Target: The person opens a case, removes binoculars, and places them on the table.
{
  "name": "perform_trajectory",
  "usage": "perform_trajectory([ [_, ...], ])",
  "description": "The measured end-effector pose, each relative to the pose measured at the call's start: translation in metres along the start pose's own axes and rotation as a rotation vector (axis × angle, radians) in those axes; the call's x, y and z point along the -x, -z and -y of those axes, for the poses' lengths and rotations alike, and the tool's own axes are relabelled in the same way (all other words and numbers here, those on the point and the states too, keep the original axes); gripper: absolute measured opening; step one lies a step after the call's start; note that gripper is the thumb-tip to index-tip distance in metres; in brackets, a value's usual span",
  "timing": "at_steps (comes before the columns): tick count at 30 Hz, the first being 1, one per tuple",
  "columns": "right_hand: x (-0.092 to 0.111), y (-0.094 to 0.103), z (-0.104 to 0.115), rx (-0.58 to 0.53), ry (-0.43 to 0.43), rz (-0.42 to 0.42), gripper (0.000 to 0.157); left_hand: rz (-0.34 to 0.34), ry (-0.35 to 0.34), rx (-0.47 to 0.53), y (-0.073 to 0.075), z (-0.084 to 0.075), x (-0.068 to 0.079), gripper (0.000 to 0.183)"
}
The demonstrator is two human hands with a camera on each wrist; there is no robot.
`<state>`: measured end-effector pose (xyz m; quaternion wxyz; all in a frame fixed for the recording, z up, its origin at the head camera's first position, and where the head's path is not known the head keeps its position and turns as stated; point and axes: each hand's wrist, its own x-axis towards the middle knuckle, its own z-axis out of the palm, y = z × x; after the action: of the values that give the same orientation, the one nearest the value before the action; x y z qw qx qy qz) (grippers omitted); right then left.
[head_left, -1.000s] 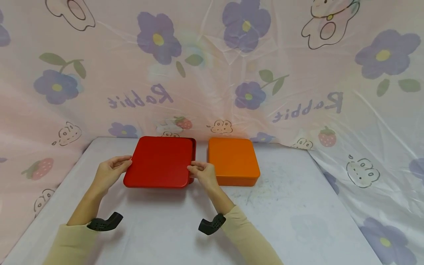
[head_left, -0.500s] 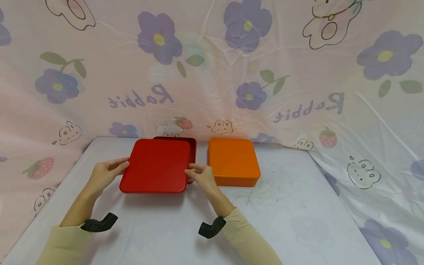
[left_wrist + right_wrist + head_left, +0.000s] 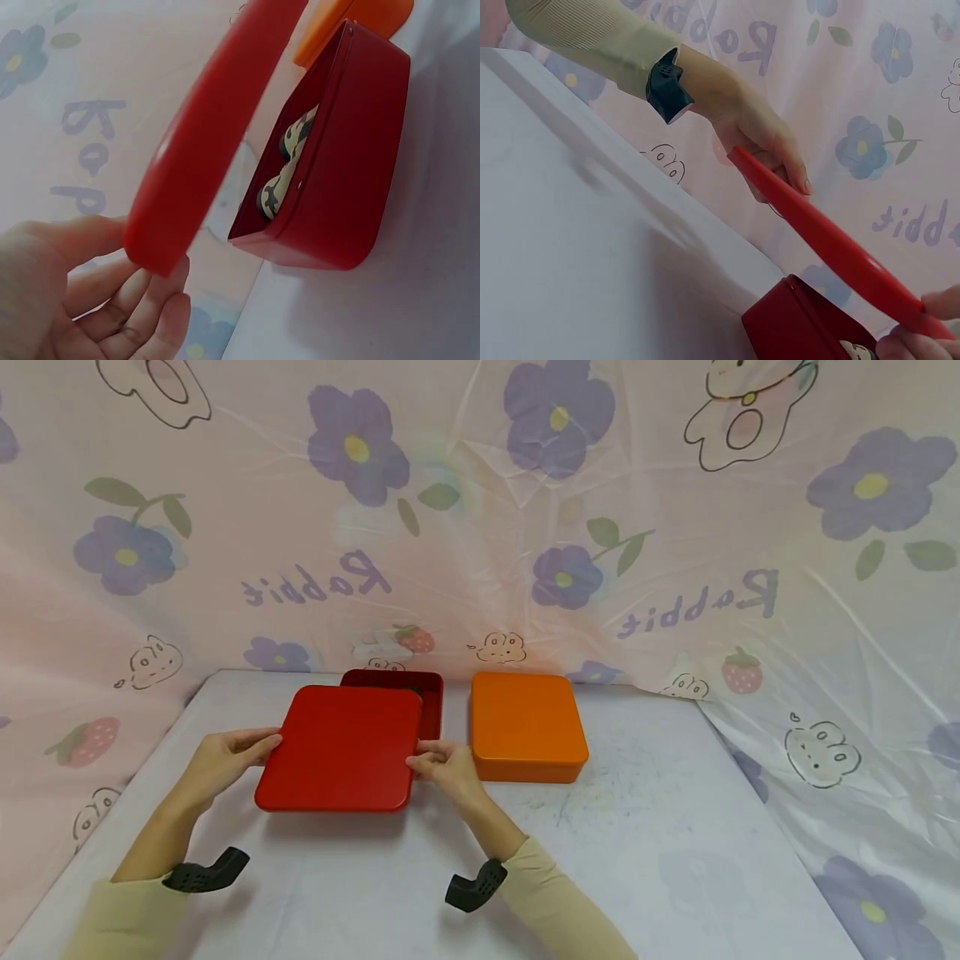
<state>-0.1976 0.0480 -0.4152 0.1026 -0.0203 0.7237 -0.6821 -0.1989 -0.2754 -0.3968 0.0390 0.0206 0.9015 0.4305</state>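
A bright red square lid [image 3: 341, 752] with rounded corners is held in the air, level in the head view. My left hand [image 3: 225, 764] pinches its left edge, and my right hand [image 3: 448, 771] pinches the right edge. Behind and partly under the lid stands a dark red box [image 3: 431, 710] with its top open. The left wrist view looks into this box [image 3: 341, 157], where cream and black patterned rounded things [image 3: 281, 176] lie. Most of the box is hidden by the lid in the head view.
An orange box [image 3: 528, 718] with its top closed stands right of the red box. Both stand on a white-covered table [image 3: 637, 827], toward its far edge. A printed cloth [image 3: 480, 510] with flowers and rabbits hangs behind. Each wrist carries a black camera mount [image 3: 476, 887].
Both hands have drawn the lid toward me and slightly left, away from above the red box. More of the box's open inside now shows. The orange box has stayed put.
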Motion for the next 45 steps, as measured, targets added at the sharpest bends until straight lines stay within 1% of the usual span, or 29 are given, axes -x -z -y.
perform_trajectory([
  [5,0.002,-0.004,-0.001,0.012,0.004,0.011,0.035,0.016,0.003,-0.009,0.002,0.004,0.004,0.055],
  [9,0.004,-0.007,0.0,0.021,-0.016,0.006,0.034,0.034,0.007,-0.028,0.004,0.007,0.007,0.055],
  [19,0.01,-0.015,-0.004,0.027,-0.008,0.034,0.032,0.083,-0.011,-0.083,0.012,0.018,0.019,0.054],
  [24,0.014,-0.019,-0.006,0.018,0.001,0.051,0.03,0.102,0.001,-0.09,0.015,0.022,0.025,0.054],
  [29,0.017,-0.023,-0.006,0.024,-0.002,0.06,0.03,0.103,0.017,-0.094,0.016,0.027,0.031,0.055],
  [35,0.02,-0.025,-0.006,0.035,-0.011,0.059,0.03,0.106,0.029,-0.081,0.018,0.031,0.033,0.055],
  [45,0.02,-0.03,-0.012,0.016,0.034,0.075,0.026,0.131,0.058,-0.067,0.023,0.036,0.034,0.06],
])
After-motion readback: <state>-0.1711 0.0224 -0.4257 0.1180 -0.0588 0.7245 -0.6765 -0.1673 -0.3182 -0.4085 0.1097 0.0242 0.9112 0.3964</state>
